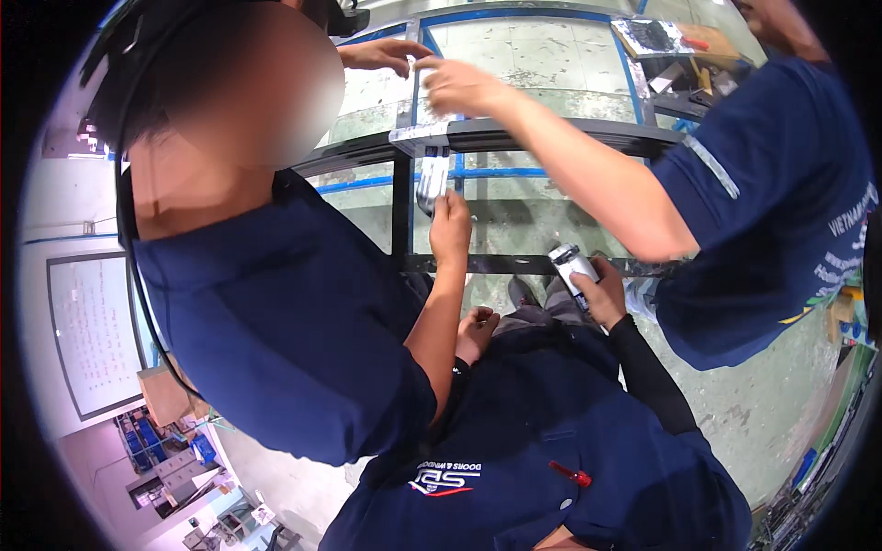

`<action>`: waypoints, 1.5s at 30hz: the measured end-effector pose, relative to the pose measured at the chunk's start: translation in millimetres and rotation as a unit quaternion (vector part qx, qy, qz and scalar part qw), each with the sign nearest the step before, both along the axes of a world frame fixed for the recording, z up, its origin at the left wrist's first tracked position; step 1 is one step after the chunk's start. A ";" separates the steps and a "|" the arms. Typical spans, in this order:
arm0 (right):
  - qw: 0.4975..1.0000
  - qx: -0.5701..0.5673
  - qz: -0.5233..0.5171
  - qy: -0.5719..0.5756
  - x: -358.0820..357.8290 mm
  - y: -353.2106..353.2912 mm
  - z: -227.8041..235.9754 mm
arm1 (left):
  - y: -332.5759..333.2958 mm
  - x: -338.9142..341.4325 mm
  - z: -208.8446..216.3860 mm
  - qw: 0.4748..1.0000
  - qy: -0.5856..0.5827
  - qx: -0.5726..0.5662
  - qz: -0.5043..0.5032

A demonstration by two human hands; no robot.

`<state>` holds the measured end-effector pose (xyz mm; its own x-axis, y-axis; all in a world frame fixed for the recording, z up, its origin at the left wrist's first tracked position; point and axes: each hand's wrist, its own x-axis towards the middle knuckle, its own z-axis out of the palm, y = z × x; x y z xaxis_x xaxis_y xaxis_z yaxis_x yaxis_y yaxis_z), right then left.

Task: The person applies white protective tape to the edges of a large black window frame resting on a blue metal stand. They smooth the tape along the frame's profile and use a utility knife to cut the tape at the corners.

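My right hand (602, 294) is closed around a white-and-black cylindrical object (568, 266), its exact kind unclear, which tilts up and to the left beside a black frame bar (542, 265). My left hand (475, 332) rests in front of my waist, fingers curled inward; nothing shows in it. At the left, a co-worker's hand (450, 228) grips a similar white-and-dark object (433, 179) just below a black rail (542, 136). Above that rail, the blurred hand of the person on the right (459, 89) meets another hand (381, 55), also at the far side.
Blue metal supports (514, 13) carry the black frame. A wooden board (717, 41) with a red-handled tool stands at the far right. Co-workers in navy shirts crowd both sides. A whiteboard (96, 331) hangs at the left; long profiles (831, 441) lie at the right.
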<state>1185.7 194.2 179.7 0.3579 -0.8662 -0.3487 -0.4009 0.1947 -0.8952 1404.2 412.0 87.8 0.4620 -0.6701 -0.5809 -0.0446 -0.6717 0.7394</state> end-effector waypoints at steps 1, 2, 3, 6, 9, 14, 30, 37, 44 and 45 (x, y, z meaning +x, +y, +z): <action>0.999 -0.030 0.008 0.028 -3.7 -6.2 -5.5 | -4.5 1.5 -0.5 1.000 0.020 -0.010 0.020; 0.997 -0.060 0.017 0.055 -5.4 -10.6 -11.8 | -7.4 2.1 -3.0 0.999 0.029 -0.018 0.035; 1.000 -0.010 -0.012 0.008 -1.8 -8.7 -6.4 | -8.6 3.2 -6.3 0.998 0.039 -0.027 0.046; 0.999 -0.029 0.014 0.044 9.2 -6.2 18.3 | -6.0 3.5 -32.7 0.996 0.013 -0.068 0.050; 0.997 -0.045 0.021 0.051 8.3 -11.1 17.3 | -7.4 4.6 -58.1 0.994 -0.004 -0.093 0.056; 0.997 -0.042 0.021 0.059 9.5 -9.7 11.6 | -12.0 6.8 -76.7 0.993 -0.022 -0.107 0.051; 0.996 -0.039 0.000 0.075 10.2 -12.1 12.6 | -46.7 7.5 -40.8 0.994 0.059 -0.080 0.050; 0.996 -0.064 0.005 0.068 10.3 -7.5 10.2 | -58.2 11.8 1.2 0.996 0.027 -0.053 0.072; 0.997 -0.012 0.010 0.071 10.7 -26.9 8.7 | -78.5 11.1 6.8 0.975 -0.208 -0.065 0.036; 0.998 0.000 0.012 0.065 9.5 -32.7 13.6 | -86.2 8.0 23.5 0.978 -0.200 -0.047 0.029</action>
<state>1195.3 161.6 193.4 0.3294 -0.8581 -0.3938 -0.5183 0.1842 -0.8351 1412.2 325.8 111.4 0.6779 -0.6785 -0.2828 -0.3067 -0.6107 0.7300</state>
